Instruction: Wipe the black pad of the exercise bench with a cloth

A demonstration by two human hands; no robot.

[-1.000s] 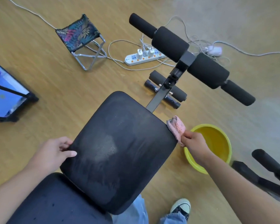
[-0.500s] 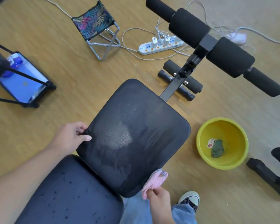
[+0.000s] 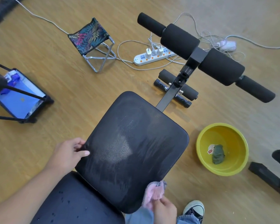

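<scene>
The bench's black pad (image 3: 136,146) fills the middle of the view, streaked with a damp, shiny patch at its centre. My left hand (image 3: 68,155) grips the pad's left edge, thumb on top. My right hand (image 3: 164,209) is at the pad's near right corner, holding a pink cloth (image 3: 153,194) pressed against that edge. A second black pad (image 3: 74,202) with dark specks lies lower left.
A yellow basin (image 3: 242,165) with a dark green rag stands on the wooden floor to the right. The bench's foam rollers (image 3: 179,40) rise beyond the pad. A power strip (image 3: 152,58), cables, a folding stool (image 3: 90,38) and a tablet on a stand (image 3: 21,97) sit further off.
My right hand has drawn the pink cloth down the pad's right edge from the far corner to the near corner. My left hand keeps its hold on the left edge.
</scene>
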